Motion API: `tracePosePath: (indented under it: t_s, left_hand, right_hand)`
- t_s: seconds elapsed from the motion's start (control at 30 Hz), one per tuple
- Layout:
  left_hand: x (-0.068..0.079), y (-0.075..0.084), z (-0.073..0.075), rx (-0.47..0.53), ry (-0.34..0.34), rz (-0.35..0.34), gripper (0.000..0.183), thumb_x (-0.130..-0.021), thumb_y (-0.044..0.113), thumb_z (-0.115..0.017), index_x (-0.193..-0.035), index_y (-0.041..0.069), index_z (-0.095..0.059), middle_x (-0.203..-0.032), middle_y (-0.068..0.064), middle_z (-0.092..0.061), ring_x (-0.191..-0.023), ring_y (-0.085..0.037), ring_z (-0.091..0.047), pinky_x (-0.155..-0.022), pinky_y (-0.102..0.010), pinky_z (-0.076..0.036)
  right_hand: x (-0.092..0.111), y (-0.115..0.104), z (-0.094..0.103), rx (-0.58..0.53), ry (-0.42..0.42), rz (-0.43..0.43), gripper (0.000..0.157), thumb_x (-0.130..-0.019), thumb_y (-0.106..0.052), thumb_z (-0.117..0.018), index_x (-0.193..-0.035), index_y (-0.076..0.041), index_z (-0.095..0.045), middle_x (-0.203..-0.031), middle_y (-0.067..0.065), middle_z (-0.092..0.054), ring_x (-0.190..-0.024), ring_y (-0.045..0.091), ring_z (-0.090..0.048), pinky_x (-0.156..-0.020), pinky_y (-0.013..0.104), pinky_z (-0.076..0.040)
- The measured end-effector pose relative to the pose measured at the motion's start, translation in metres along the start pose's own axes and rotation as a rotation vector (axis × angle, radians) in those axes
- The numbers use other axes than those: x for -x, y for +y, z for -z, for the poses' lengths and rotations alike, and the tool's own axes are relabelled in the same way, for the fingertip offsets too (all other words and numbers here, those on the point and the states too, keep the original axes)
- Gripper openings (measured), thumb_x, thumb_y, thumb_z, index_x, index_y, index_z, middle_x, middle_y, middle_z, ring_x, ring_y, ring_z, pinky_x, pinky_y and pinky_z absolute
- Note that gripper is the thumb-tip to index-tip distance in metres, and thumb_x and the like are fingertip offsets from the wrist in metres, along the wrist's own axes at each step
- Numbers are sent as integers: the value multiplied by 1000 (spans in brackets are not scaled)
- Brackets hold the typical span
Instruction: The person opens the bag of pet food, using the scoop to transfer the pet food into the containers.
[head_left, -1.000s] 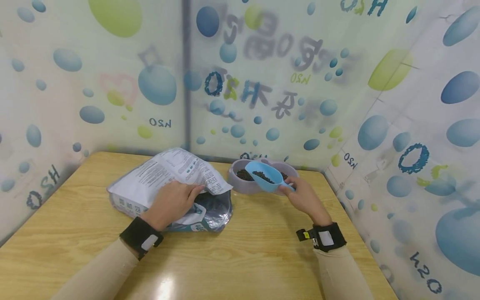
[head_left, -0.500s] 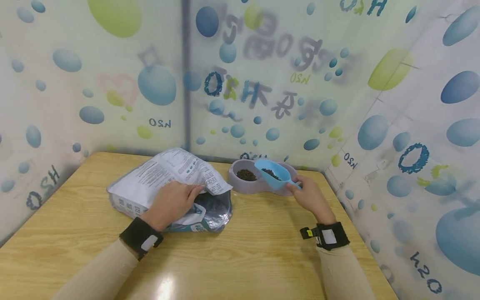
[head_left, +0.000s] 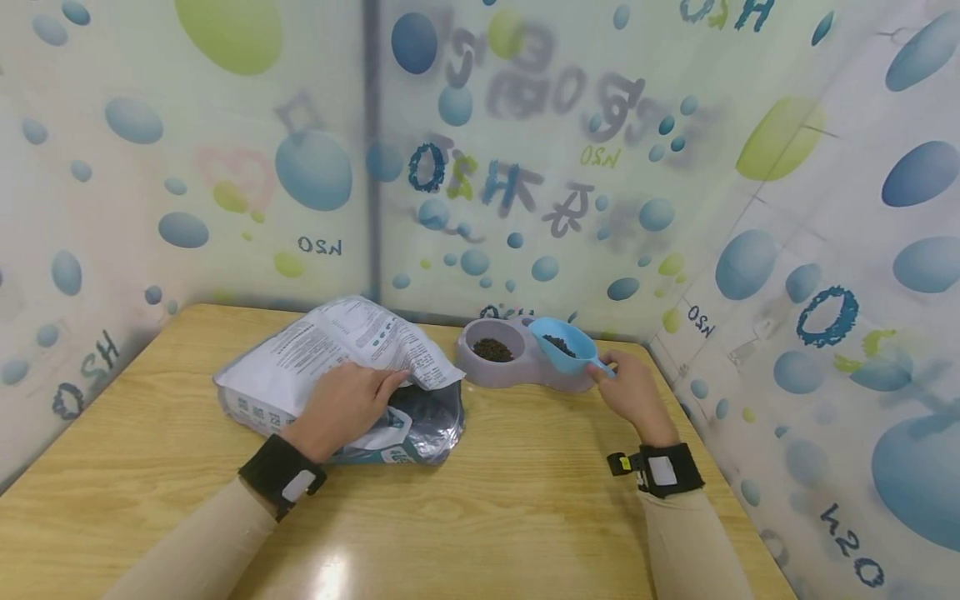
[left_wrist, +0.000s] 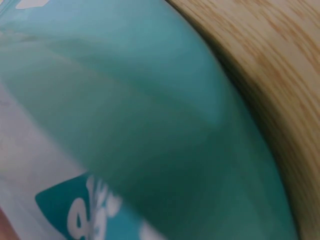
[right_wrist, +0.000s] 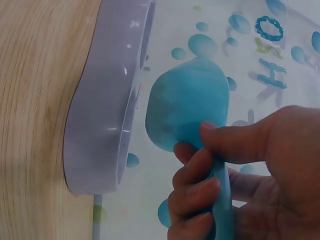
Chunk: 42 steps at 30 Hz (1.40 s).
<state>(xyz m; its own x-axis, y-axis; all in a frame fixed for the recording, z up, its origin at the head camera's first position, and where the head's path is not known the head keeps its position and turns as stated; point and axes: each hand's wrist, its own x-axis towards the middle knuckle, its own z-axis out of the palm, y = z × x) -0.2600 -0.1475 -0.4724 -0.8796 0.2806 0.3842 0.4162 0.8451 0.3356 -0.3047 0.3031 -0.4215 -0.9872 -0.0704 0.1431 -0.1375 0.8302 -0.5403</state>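
A light blue scoop (head_left: pixel 551 360) holding dark brown pellets is gripped by its handle in my right hand (head_left: pixel 632 393). It hangs over the right bowl of a pale purple double pet bowl (head_left: pixel 517 377), hiding most of that side. In the right wrist view, fingers and thumb wrap the handle, and the scoop's underside (right_wrist: pixel 190 100) stands above the bowl's wall (right_wrist: pixel 102 95). More brown pellets (head_left: pixel 492 350) lie in the left bowl. My left hand (head_left: pixel 341 410) grips the white-and-teal bag (head_left: pixel 307 350) near its gaping, silver-lined mouth. Teal film (left_wrist: pixel 150 115) fills the left wrist view.
The wooden table (head_left: pixel 495 500) carries the bag on the left and the double bowl at the back right. A curtain (head_left: pixel 510 208) patterned with blue and green dots hangs close behind the table's far edge. Another patterned wall (head_left: pixel 810 400) runs along the right side.
My right hand has carried the scoop rightward, from between the bowls to over the right one, uncovering the left bowl's pellets. Fewer pellets show in the scoop. Left hand and bag stay put.
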Motion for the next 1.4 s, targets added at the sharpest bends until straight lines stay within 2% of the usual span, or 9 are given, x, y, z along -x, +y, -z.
tracePosePath:
  t_s: [0.17, 0.33, 0.43, 0.57, 0.73, 0.93, 1.13, 1.4]
  left_hand:
    - [1, 0, 2, 4, 9, -3, 51, -124, 42, -59, -84, 16, -77, -57, 9, -39, -51, -9, -42, -54, -27, -31]
    - [1, 0, 2, 3, -1, 5, 51, -123, 43, -59, -85, 15, -78, -57, 8, -40, -50, -9, -42, -54, -27, -31]
    - [0, -2, 3, 1, -2, 7, 51, -123, 43, -59, -82, 17, -74, -57, 8, -39, -50, -9, -42, -54, -27, -31]
    - [-1, -2, 3, -2, -3, 7, 51, -123, 42, -60, -78, 20, -70, -56, 8, -39, -50, -9, -42, -55, -27, -31]
    - [-2, -2, 3, -5, -5, 8, 50, -123, 42, -61, -79, 19, -71, -57, 8, -40, -50, -10, -42, -55, -27, -31]
    - [-2, -2, 2, -6, -12, 11, 50, -123, 42, -61, -79, 19, -71, -57, 8, -40, -51, -10, -42, -55, -28, -32]
    - [-1, -1, 0, 3, -15, 10, 50, -123, 42, -61, -78, 21, -70, -57, 8, -41, -51, -9, -43, -56, -28, -33]
    - [-1, 2, 1, -10, 6, -11, 48, -123, 38, -61, -83, 16, -77, -56, 9, -39, -51, -8, -41, -55, -28, -31]
  right_hand:
    - [-1, 2, 1, 4, 16, 0, 29, -118, -23, -68, -118, 5, -72, -71, -2, -45, -61, 18, -47, -62, 34, -41]
    - [0, 5, 1, 26, 30, -10, 31, -117, -25, -70, -119, 6, -73, -74, 2, -50, -63, 20, -51, -63, 36, -42]
    - [0, 7, 2, 71, 34, -28, 36, -118, -28, -69, -125, 7, -73, -82, 8, -61, -69, 23, -58, -65, 36, -44]
    - [0, 9, 2, 117, 33, -52, 42, -118, -31, -69, -133, 9, -72, -101, 19, -74, -79, 28, -66, -67, 37, -48]
    - [-1, 10, 5, 141, 41, -63, 45, -117, -31, -70, -137, 9, -70, -115, 26, -79, -84, 31, -70, -70, 38, -52]
    - [-1, 10, 10, 142, 56, -83, 44, -116, -30, -71, -135, 10, -66, -109, 25, -77, -83, 31, -69, -70, 39, -53]
    - [-3, 11, 16, 170, 97, -82, 42, -113, -31, -75, -132, 7, -71, -101, 22, -77, -77, 31, -70, -65, 40, -53]
    - [-14, 3, 22, 254, 190, -40, 32, -109, -27, -79, -123, 2, -78, -109, 26, -82, -81, 38, -73, -70, 54, -59]
